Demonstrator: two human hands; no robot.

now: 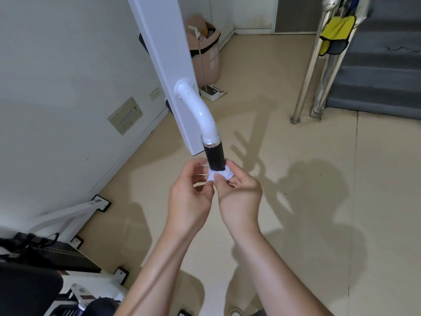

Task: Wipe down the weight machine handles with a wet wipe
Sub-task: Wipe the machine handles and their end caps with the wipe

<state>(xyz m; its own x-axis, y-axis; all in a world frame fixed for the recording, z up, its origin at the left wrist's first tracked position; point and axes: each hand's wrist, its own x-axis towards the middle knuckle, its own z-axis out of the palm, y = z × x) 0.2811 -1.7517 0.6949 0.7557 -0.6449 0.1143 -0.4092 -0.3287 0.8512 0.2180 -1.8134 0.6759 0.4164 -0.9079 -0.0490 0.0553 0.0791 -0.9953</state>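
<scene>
A white curved tube [200,110] comes off the machine's white arm [164,53] and ends in a black handle grip [214,157] below a chrome ring. A crumpled white wet wipe [220,175] sits at the grip's lower end. My right hand [239,192] pinches the wipe between thumb and fingers, against the end of the grip. My left hand [190,195] is beside it, fingers loosely curled, its thumb tip at the wipe's left edge; whether it grips the wipe is unclear. The grip's tip is hidden by the wipe.
A pink waste bin [206,46] and a long-handled dustpan [213,91] stand by the back wall. A steel stair railing [319,65] with a yellow cloth [337,33] is at the right, by grey stairs. The machine's base and black seat [29,288] lie lower left.
</scene>
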